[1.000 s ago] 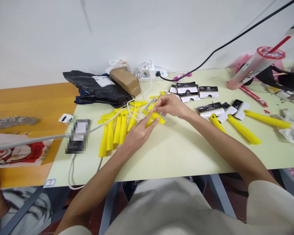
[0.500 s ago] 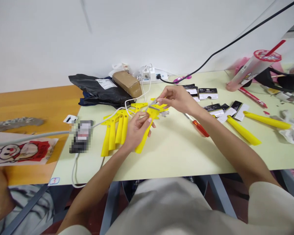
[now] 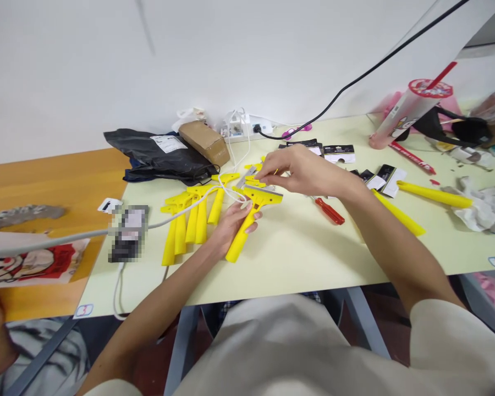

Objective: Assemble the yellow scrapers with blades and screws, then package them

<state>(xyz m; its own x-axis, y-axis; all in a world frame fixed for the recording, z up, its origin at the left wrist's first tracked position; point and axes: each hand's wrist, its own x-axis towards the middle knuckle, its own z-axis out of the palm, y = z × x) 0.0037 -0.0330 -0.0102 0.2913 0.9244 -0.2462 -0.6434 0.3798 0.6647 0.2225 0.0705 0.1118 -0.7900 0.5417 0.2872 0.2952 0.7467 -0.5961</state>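
Note:
My left hand [image 3: 230,224] is closed around the handle of a yellow scraper [image 3: 240,237], whose wide head points away from me. A grey metal strip [image 3: 264,190] lies along the far edge of that head. Just beyond it, my right hand [image 3: 291,169] hovers with thumb and fingertips pinched together over small yellow parts. What those fingertips hold, if anything, is too small to make out. Several more yellow scraper handles [image 3: 192,220] lie side by side left of my left hand. A white cable [image 3: 231,190] passes close by the scraper head.
A red-handled screwdriver [image 3: 329,211] lies beneath my right forearm. Black-and-white packaging cards [image 3: 339,153], loose yellow handles [image 3: 433,193] and a drink cup [image 3: 410,113] are to the right. Behind are a black plastic bag [image 3: 160,157], a cardboard box [image 3: 204,142] and a power strip [image 3: 239,127].
My right hand has left the scraper head and dipped to the parts just behind it. The held scraper has turned, showing its head more squarely. The whole view has shifted slightly.

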